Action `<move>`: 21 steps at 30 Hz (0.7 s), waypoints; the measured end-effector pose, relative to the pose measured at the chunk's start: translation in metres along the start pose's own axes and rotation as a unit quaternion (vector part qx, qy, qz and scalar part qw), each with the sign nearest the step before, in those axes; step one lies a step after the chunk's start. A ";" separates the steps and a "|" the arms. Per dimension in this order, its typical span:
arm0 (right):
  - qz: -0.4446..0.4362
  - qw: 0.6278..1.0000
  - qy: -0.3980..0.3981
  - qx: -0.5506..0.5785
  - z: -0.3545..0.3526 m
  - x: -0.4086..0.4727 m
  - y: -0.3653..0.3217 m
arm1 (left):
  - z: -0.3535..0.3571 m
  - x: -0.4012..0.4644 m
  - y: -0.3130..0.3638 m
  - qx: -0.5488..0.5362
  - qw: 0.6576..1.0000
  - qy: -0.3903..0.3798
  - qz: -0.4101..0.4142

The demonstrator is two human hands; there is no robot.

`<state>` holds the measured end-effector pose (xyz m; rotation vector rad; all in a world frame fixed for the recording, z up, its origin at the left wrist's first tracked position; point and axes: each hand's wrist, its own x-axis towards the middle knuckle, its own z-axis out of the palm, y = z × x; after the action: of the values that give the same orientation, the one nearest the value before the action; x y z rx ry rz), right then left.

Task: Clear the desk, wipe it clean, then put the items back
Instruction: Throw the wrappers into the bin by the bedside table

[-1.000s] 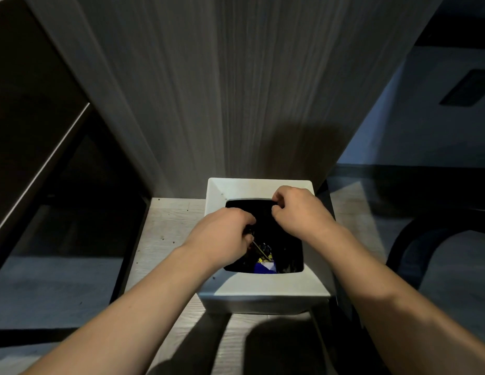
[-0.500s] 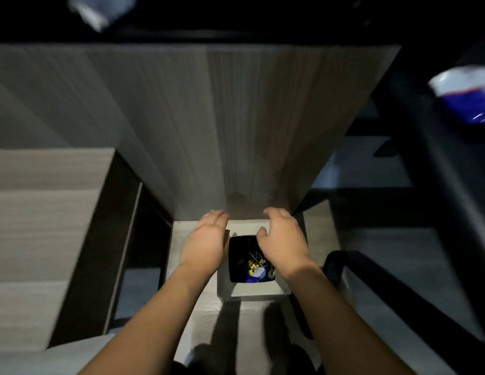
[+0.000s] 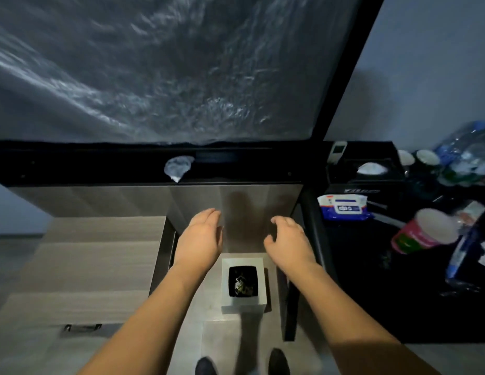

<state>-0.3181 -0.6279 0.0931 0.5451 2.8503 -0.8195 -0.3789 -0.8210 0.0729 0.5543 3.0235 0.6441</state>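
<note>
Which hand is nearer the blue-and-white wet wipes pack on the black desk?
Right. The right hand hangs just left of the blue-and-white wet wipes pack; the left hand is farther left, beyond the right hand.

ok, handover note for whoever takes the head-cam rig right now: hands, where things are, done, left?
Left hand: open, holds nothing, raised above the floor.
Right hand: fingers loosely curled, holds nothing.
White bin stands on the floor below the hands, rubbish inside.
Crumpled wipe lies on the black desk edge. Wet wipes pack, pink cup, white cups and plastic bottles sit on the dark surface to the right.
Done: some rubbish is binned.
Left: cannot tell how far wiping got; the wipe is still out, and items likely need putting back.
</note>
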 end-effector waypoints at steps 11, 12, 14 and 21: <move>0.056 0.997 0.034 0.029 -0.037 -0.029 0.030 | -0.007 0.002 0.055 -0.005 0.999 -0.005 0.049; 0.065 0.997 0.041 0.031 -0.040 -0.032 0.032 | -0.008 0.004 0.059 -0.007 0.998 -0.009 0.065; 0.086 0.994 0.055 0.039 -0.044 -0.040 0.035 | -0.009 0.008 0.067 -0.005 0.995 -0.020 0.094; 0.188 0.973 0.115 0.065 -0.058 -0.082 0.066 | 0.002 0.017 0.110 -0.024 0.977 -0.063 0.202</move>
<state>-0.2184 -0.5702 0.1276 1.2243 2.7594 -0.9239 -0.3575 -0.7206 0.1157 1.1741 2.7867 0.6572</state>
